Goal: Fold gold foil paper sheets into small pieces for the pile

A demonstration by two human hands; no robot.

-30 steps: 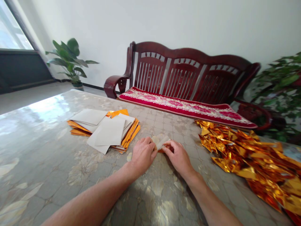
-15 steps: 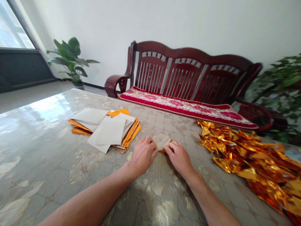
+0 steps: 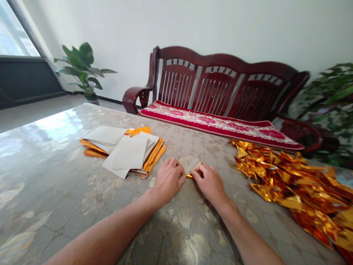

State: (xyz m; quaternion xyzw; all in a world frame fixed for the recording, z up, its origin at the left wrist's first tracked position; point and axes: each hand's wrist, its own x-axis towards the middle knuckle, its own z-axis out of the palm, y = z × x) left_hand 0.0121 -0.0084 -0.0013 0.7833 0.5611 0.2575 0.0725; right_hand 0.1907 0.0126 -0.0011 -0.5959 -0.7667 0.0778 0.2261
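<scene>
Pinching one small folded paper (image 3: 191, 166) between them on the table (image 3: 55, 191), left hand (image 3: 168, 180) and right hand (image 3: 210, 182) both grip it, beside the sheet stack (image 3: 125, 151) and gold foil pile (image 3: 289, 180)

Left hand (image 3: 168, 180) and right hand (image 3: 210, 182) pinch a small folded foil sheet (image 3: 191, 166) on the table (image 3: 55, 184), between sheet stack (image 3: 124, 151) and gold pile (image 3: 292, 184).

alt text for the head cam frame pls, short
Two bare hands, left hand and right hand, pinch a small folded paper, white side up with a gold edge, on a glossy patterned table. A stack of gold-backed sheets lies left; a heap of folded gold foil pieces lies right, before a wooden bench.
</scene>
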